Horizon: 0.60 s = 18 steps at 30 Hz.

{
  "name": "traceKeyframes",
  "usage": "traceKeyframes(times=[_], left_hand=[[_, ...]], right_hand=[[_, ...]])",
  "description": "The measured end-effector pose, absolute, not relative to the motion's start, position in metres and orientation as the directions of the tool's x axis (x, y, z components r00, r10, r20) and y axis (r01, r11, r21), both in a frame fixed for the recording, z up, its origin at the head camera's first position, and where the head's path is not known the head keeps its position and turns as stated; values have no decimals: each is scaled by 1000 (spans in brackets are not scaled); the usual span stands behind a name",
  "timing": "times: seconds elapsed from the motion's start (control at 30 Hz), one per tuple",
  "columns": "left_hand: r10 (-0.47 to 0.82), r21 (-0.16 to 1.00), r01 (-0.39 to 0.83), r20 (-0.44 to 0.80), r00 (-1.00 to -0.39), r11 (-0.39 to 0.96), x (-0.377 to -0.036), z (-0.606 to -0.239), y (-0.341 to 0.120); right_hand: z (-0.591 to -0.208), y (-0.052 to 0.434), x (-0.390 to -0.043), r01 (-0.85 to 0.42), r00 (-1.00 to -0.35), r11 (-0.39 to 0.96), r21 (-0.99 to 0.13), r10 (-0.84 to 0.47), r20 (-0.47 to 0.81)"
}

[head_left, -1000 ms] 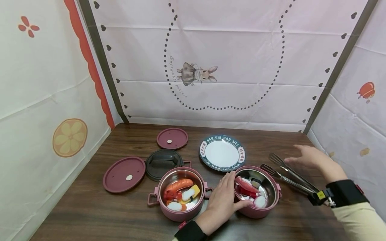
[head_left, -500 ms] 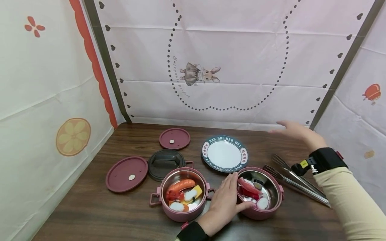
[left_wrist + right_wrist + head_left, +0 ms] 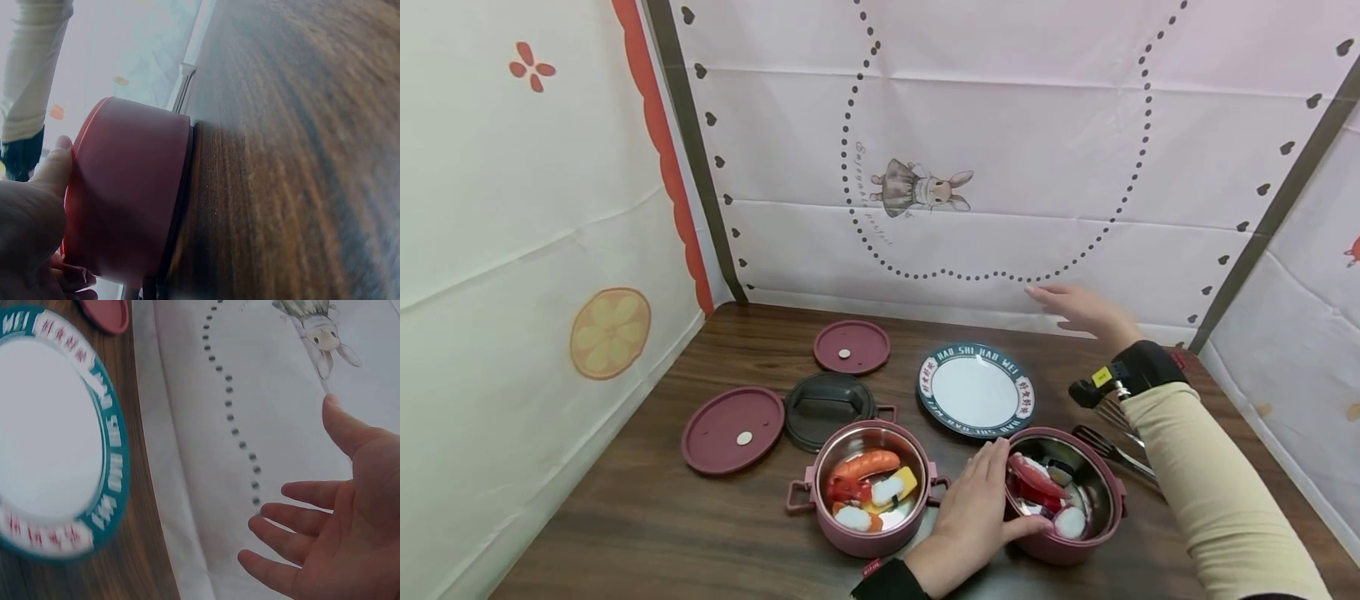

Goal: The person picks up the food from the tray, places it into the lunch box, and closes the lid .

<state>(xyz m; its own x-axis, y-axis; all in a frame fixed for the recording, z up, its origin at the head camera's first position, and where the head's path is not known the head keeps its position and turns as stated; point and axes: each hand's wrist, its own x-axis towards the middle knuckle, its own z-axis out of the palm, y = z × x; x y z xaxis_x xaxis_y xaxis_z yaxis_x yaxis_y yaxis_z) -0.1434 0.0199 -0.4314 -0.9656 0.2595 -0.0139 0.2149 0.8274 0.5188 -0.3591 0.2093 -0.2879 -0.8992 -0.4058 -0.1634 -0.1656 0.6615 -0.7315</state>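
Rightmost pink pot point(image 3: 1060, 550) stands at near right, the left hand point(image 3: 966, 508) laid against its left side, thumb and fingers apart, while the right hand point(image 3: 1086, 312), fingers spread, holding nothing, hovers far right.

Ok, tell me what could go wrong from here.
The left hand touches one side of a pot with food pieces inside, so an uneven push might slide or tip it. That hand is also close to the other pot, whose handle could get bumped. And the right sleeve crosses over the metal utensils in the head view; if lowered, it might drag them.
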Motion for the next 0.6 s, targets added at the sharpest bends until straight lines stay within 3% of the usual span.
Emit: traceKeyframes(times=[0.27, 0.6], left_hand=[[266, 506, 222, -15, -964, 833, -143, -433, 22], [265, 550, 210, -21, -964, 808, -143, -432, 19]], right_hand=[[-296, 172, -367, -40, -887, 510, -859, -414, -204], [-313, 128, -378, -13, -847, 471, -882, -475, -241]])
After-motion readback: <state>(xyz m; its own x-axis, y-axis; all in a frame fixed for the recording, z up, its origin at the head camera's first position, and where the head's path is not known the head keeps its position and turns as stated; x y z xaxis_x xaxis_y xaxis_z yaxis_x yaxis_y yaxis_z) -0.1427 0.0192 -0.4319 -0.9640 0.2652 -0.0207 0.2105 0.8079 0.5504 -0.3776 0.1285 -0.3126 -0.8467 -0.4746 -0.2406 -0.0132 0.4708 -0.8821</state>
